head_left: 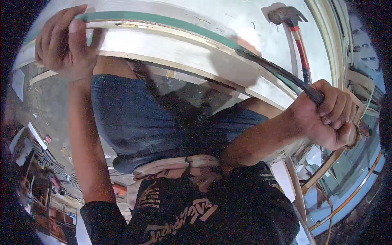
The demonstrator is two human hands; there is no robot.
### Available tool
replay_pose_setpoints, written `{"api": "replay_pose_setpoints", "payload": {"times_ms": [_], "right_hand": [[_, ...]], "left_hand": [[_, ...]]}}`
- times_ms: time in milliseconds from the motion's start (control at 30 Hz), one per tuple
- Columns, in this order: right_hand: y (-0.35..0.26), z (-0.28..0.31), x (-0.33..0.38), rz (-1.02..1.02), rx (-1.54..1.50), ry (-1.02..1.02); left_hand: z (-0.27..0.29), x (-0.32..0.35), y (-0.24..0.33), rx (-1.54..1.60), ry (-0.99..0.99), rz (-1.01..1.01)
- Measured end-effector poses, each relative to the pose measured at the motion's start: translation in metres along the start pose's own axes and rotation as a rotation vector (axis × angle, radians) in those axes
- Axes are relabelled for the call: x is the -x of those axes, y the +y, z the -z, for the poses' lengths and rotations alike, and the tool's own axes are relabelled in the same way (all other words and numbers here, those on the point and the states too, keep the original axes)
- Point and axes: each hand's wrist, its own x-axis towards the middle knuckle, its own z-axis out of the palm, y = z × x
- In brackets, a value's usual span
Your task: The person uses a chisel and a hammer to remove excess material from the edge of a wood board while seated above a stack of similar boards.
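My left hand is closed around the far-left end of a long green-faced strip with a rough pale edge. The strip lies along a white surface. My right hand is wrapped round the handle of a long, dark, narrow-bladed hand tool. Its blade points up and left, and its far end meets or overlaps the right part of the strip; I cannot tell if they touch. Whether the blade is a knife or a file does not show clearly.
A claw hammer with a red and black handle lies on the white surface at the far right. Long pale strips run along that side. Wood and sheet offcuts crowd the lower right. Several loose things lie on the floor at the left.
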Motion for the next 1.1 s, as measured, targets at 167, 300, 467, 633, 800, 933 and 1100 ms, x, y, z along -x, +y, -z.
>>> {"api": "replay_pose_setpoints", "payload": {"times_ms": [167, 300, 467, 633, 800, 933, 1100], "right_hand": [[-0.002, 0.002, -0.009, -0.058, -0.005, -0.014], [-0.006, 0.009, -0.013, -0.065, -0.042, -0.001], [-0.01, 0.019, -0.01, -0.035, -0.089, 0.024], [-0.008, 0.019, -0.004, 0.033, -0.17, 0.078], [-0.005, 0.01, -0.001, 0.056, -0.069, 0.023], [-0.002, -0.004, -0.002, 0.04, 0.019, -0.01], [0.013, -0.025, 0.004, 0.132, 0.163, 0.004]], "left_hand": [[0.007, -0.003, -0.008, -0.093, -0.087, -0.15], [0.01, -0.006, -0.017, -0.078, -0.132, -0.197], [0.009, -0.008, -0.02, 0.032, -0.124, -0.22], [0.01, -0.007, -0.022, -0.056, -0.092, -0.342], [0.008, -0.005, -0.022, -0.061, -0.164, -0.336], [-0.001, -0.002, -0.016, -0.013, -0.015, -0.297], [0.015, -0.001, -0.006, -0.132, -0.202, -0.041]]}}
